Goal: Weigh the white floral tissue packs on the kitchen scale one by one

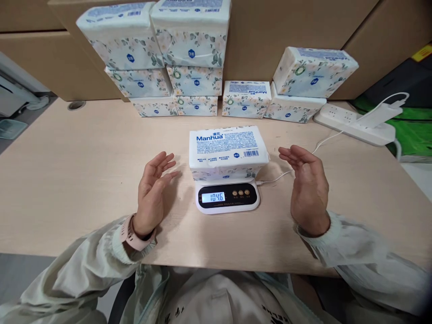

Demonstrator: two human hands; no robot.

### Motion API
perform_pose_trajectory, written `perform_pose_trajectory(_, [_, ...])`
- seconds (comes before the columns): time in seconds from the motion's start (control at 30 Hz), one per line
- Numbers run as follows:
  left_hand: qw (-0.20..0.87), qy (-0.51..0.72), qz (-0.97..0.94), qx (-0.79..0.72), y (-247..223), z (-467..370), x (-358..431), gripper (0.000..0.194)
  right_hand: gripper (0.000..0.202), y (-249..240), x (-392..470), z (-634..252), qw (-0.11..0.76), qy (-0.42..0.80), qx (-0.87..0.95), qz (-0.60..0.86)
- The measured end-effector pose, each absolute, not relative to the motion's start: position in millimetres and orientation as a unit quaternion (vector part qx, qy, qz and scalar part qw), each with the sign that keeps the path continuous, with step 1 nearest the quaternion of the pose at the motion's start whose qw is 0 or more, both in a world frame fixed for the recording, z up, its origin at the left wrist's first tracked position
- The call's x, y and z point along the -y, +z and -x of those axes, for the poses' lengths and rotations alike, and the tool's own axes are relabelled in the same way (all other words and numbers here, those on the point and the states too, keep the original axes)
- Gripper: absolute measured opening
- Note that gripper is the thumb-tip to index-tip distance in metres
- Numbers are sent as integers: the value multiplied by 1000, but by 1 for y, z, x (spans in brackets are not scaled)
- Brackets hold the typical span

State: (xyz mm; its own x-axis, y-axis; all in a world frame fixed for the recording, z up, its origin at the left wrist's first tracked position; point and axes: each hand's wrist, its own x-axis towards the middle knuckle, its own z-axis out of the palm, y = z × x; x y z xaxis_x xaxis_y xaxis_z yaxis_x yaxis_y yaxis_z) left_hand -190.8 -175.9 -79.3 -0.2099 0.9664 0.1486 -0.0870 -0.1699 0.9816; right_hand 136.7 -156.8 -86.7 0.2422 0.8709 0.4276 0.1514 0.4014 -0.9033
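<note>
A white and blue pack of tissues (227,150) marked "Manhua" rests on a white digital kitchen scale (229,209), hiding its weighing plate. The lit display (213,197) appears to read 104.6. My left hand (153,193), with a pink band at the wrist, is held to the left of the pack, fingers stretched out and touching nothing. On the other side my right hand (307,189) is raised with its palm turned toward the pack, also apart from it and holding nothing.
Stacked tissue packs (194,49) stand at the back left against cardboard boxes (253,40). More packs (315,74) sit at the back right. Beside them lies a white power strip (354,123) with a charger (383,114), whose cable (280,176) runs to the scale.
</note>
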Motion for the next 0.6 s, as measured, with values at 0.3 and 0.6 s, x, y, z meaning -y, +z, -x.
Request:
perform_pose_trajectory(0.3, [428,630,-434,-482,-72,187,176,47,36,-82,160,-136,632,288,545,470])
perform_pose_trajectory(0.6, [421,638,-421,-488,-72,187,175,46,37,-81,161,-135,622,291,546,480])
